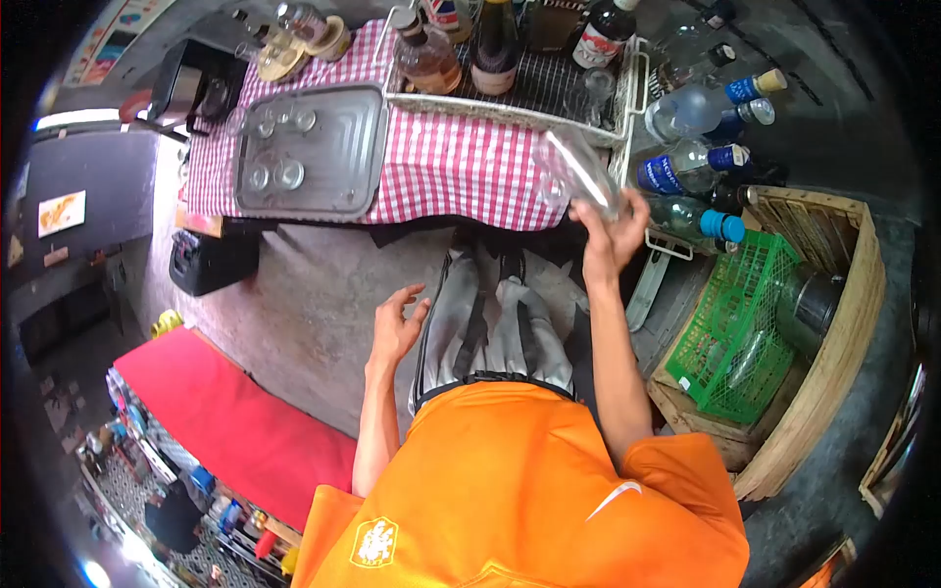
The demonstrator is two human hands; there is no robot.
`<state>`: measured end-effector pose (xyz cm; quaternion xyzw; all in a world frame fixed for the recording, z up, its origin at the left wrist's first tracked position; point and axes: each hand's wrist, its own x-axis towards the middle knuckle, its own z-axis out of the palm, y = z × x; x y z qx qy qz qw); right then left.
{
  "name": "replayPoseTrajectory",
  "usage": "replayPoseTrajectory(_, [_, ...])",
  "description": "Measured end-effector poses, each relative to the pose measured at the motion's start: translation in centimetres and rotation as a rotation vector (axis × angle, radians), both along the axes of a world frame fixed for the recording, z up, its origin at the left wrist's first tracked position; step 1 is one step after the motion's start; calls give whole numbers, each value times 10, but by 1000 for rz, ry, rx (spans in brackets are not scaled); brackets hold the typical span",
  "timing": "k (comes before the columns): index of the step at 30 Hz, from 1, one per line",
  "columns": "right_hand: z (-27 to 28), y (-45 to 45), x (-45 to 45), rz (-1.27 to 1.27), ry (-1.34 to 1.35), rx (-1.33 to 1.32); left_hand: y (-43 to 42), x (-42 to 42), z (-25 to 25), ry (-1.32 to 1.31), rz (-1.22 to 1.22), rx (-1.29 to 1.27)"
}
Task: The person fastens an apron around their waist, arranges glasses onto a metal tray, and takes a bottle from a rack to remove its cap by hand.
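Note:
My right hand [613, 233] is closed around a clear glass bottle [580, 169], somewhat blurred. The bottle is tilted, above the right end of the red-and-white checked tablecloth [451, 167]. In front of my body my left hand [400, 321] hangs in the air with its fingers apart, and nothing is in it. A grey tray [338, 157] lies on the cloth further left, carrying several small clear glasses [288, 174].
A white wire rack [510, 103] with several bottles stands at the back of the table. More bottles [676, 169] cluster to its right. A green plastic crate [730, 333] sits in a wooden box [833, 392] at my right. A red-covered surface [235, 421] is at left.

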<state>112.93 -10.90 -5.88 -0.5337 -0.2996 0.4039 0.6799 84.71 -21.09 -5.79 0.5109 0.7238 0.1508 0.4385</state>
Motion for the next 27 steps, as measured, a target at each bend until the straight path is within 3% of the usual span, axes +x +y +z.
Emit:
replayPoseTrajectory(5, [-7,-114,13,-9,637,-387,-67,-10,-5,-13,177,9])
replayPoseTrajectory(7, [-13,-148,16,-93,719,-487,-84,-17,-11,-17,181,5])
replayPoseTrajectory(12, [-16,-185,16,2,961,-408,-96,-35,-5,-32,196,-16])
replayPoseTrajectory(20, [10,-179,-85,307,843,-247,-130,-134,9,-116,260,149])
replayPoseTrajectory(27, [29,-232,-270,684,1119,-342,-194,-250,45,-299,379,170])
